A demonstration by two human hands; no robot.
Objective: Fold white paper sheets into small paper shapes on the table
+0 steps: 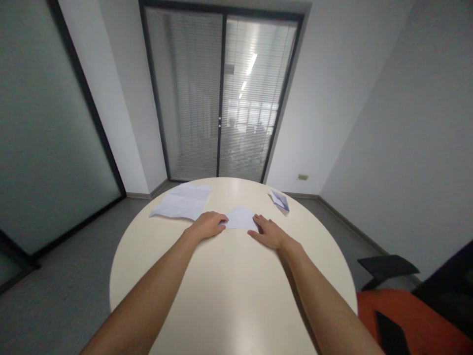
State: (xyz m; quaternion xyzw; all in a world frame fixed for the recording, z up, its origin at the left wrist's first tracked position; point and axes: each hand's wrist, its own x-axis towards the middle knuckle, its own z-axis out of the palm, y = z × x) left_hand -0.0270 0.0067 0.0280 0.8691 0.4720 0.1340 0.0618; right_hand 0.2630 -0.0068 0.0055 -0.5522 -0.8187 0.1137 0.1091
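Observation:
A white sheet of paper, folded to a low shape with a pointed top and a straight near edge, lies flat on the round table. My left hand is at its left end, thumb and curled fingers closed on the paper's corner. At the right end, my right hand rests with fingertips touching the paper's edge. Its thumb is stretched apart from the fingers, lower down by the table. The paper's two side corners are partly hidden by my fingers.
A larger creased white sheet lies at the table's back left. Toward the back right sits a small folded paper piece. An orange chair with black armrests stands at the right, and a glass door with blinds is beyond the table.

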